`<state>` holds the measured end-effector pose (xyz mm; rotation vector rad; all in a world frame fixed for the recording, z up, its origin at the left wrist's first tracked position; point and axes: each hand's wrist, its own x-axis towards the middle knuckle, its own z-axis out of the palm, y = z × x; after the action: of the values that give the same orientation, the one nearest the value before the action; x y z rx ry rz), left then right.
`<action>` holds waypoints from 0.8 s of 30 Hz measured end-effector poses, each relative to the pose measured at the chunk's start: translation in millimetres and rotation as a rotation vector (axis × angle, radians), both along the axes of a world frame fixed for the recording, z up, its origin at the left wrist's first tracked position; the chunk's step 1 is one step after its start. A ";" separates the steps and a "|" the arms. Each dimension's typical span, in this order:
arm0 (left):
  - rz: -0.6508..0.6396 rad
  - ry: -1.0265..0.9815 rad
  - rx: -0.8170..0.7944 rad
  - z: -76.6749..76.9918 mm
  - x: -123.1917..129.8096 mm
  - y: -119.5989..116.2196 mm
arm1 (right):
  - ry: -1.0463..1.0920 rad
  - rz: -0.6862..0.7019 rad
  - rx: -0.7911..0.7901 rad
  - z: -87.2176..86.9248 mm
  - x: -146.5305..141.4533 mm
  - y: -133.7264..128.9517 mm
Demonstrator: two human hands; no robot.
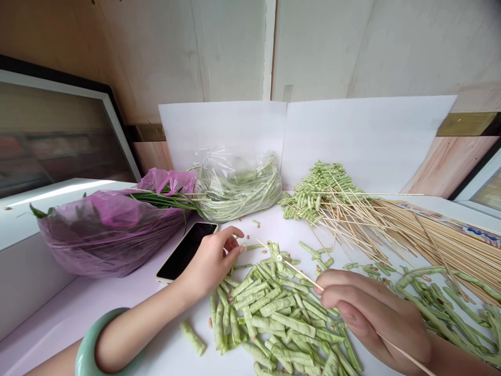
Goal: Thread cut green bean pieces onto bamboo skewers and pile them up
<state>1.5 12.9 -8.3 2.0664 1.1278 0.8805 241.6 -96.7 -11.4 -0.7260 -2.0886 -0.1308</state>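
Note:
A thin bamboo skewer (299, 272) is pinched between the thumb and fingers of my right hand (376, 313). Near its pointed end, short green bean pieces (275, 257) are threaded on it. My left hand (213, 256) hovers left of the skewer tip, its fingers loosely curled and thumb apart, with nothing visible in them. Beneath and between both hands spreads a loose heap of cut green bean pieces (270, 308). One bean piece (192, 338) lies apart at the lower left. A jade-green bangle (88, 339) circles my left forearm.
A phone (183, 256) lies by my left wrist. Behind it are a purple bag (105, 235) of greens and a clear bag (242, 188) of long beans. Filled bean skewers (324, 188) are stacked at the back right, beside bare skewers (438, 240) and loose beans (442, 303).

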 end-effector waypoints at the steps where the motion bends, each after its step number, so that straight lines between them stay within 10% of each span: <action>1: -0.019 -0.116 -0.096 0.6 1.6 -0.4 | 0.001 0.003 -0.003 -0.1 -0.1 -0.3; 9: -0.072 -0.664 -0.647 -2.6 10.3 -5.1 | -0.002 0.047 -0.048 0.1 -1.6 -4.4; 24: -0.102 -0.730 -0.671 -5.2 10.1 -6.2 | -0.016 0.062 -0.069 -1.0 -2.0 -5.2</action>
<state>11.5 6.7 -13.5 1.1005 0.7510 0.9260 239.6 -101.9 -12.4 -0.7028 -2.1369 -0.0309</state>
